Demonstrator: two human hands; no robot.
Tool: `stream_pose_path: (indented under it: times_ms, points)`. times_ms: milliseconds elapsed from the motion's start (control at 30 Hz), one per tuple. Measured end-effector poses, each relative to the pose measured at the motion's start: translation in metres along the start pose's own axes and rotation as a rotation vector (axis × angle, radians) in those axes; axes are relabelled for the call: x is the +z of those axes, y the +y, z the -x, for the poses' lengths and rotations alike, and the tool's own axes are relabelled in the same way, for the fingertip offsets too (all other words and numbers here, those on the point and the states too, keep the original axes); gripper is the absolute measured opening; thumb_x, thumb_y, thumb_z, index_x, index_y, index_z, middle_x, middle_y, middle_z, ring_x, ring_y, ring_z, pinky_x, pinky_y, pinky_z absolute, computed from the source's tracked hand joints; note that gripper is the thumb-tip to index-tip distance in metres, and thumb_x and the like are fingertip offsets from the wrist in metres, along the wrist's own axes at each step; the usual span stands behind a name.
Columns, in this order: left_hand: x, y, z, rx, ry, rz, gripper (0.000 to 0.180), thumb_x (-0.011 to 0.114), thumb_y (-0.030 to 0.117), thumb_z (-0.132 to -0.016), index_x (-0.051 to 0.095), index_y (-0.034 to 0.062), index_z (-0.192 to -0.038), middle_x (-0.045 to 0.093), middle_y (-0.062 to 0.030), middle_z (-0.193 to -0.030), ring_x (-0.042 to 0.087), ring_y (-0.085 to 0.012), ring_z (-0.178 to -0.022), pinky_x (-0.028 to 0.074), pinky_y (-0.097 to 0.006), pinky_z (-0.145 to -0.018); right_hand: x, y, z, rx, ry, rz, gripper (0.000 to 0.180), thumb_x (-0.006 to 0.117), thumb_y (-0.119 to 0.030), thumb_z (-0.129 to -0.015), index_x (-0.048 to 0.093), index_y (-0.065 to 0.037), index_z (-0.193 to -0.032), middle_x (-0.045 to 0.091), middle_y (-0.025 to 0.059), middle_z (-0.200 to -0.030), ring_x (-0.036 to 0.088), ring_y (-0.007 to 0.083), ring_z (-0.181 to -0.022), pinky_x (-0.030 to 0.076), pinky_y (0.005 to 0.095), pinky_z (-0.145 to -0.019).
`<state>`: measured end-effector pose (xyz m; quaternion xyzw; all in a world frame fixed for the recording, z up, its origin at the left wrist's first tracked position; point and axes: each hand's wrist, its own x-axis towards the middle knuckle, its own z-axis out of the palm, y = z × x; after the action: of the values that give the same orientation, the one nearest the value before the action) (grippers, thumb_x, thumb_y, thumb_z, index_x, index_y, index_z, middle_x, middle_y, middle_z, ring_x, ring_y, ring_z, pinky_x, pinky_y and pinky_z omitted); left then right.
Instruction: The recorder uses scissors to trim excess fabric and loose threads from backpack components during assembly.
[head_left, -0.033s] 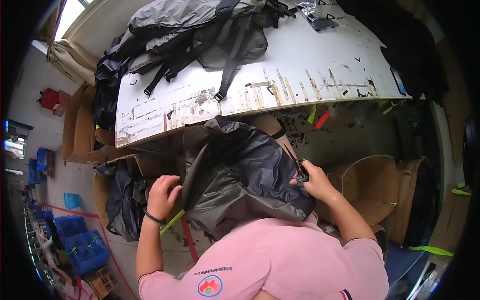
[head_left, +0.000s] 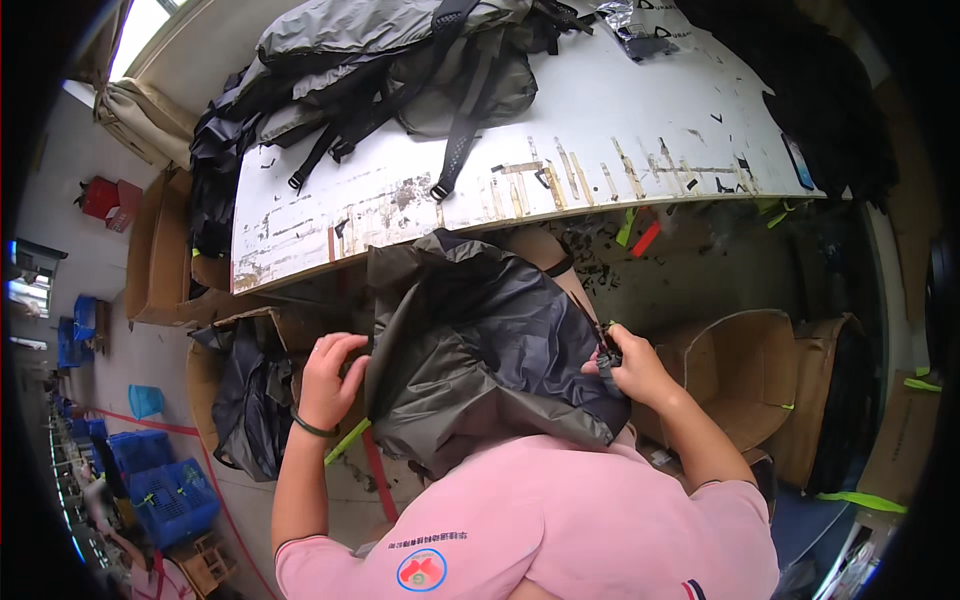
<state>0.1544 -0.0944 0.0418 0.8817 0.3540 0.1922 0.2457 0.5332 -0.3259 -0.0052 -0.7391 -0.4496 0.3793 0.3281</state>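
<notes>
A dark grey and blue-black bag of thin, shiny fabric is spread over my lap, below the table edge. At its left rim is my left hand, with the fingers bent, the thumb apart and nothing seen in it. Whether its fingertips touch the fabric I cannot tell. My right hand is closed at the bag's right side, around what look like dark scissors with slim blades pointing up and left. A small crumpled dark piece also shows at these fingers; its kind is unclear.
Grey packs with black straps lie on the white, tape-marked table. Black fabric is heaped at its right end. Cardboard boxes stand on both sides, one at right, another holding dark fabric at left. Blue crates sit farther left.
My left hand has shifted slightly up and right, closer to the bag's rim. The right hand has turned a little at the same spot. The bag lies nearly as before.
</notes>
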Motion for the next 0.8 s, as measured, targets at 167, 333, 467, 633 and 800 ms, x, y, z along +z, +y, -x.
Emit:
stream_pose_path:
  times_ms: [167,333,467,633,800]
  points:
    - [0.041,0.024,-0.099,0.265,0.059,-0.16,0.055,0.076,0.023,-0.08,0.057,0.0099,-0.13,0.053,-0.0176,-0.129,0.05,-0.0361,-0.119,0.041,-0.044,-0.102,-0.011,-0.039,0.029,0.131,-0.223,-0.178,0.035,0.084,-0.014,-0.075,0.057,-0.001,-0.092,0.07,0.0076,-0.088,0.063,0.0121,-0.083,0.05,0.0294,-0.076]
    - [0.073,-0.028,-0.133,0.289,-0.041,-0.243,0.03,0.076,0.022,-0.08,0.066,0.0056,-0.104,0.062,-0.0129,-0.109,0.056,-0.0346,-0.104,0.045,-0.045,-0.089,-0.011,-0.065,0.05,0.082,-0.472,-0.174,0.041,0.083,-0.01,-0.075,0.056,0.0,-0.104,0.068,0.0135,-0.093,0.066,0.019,-0.089,0.05,0.033,-0.08]
    - [0.045,-0.055,-0.126,-0.132,-0.054,0.493,0.012,0.063,0.013,-0.094,0.064,0.0016,-0.089,0.058,0.0008,-0.076,0.051,-0.0078,-0.073,0.041,-0.025,-0.068,-0.034,-0.047,0.046,0.0,-0.2,0.082,0.033,0.066,0.007,-0.069,0.055,-0.001,-0.099,0.068,0.0149,-0.089,0.065,0.0367,-0.09,0.05,0.0393,-0.077]
    - [-0.041,-0.052,-0.09,-0.455,0.121,1.2,0.026,0.051,0.014,-0.101,0.063,-0.0018,-0.117,0.07,-0.0081,-0.106,0.067,-0.0141,-0.093,0.051,-0.026,-0.084,-0.124,-0.044,0.021,-0.201,0.349,0.629,0.035,0.06,0.011,-0.066,0.054,-0.003,-0.098,0.066,0.0135,-0.086,0.06,0.0373,-0.077,0.048,0.0421,-0.071]
    - [-0.053,-0.028,-0.039,-0.617,-0.021,1.249,0.015,0.052,0.013,-0.1,0.063,0.0025,-0.104,0.069,-0.0026,-0.099,0.064,-0.0087,-0.09,0.05,-0.023,-0.079,-0.165,-0.028,-0.019,-0.157,0.504,0.442,0.034,0.056,0.015,-0.073,0.052,-0.002,-0.101,0.065,0.0137,-0.088,0.064,0.0345,-0.083,0.049,0.0403,-0.074]
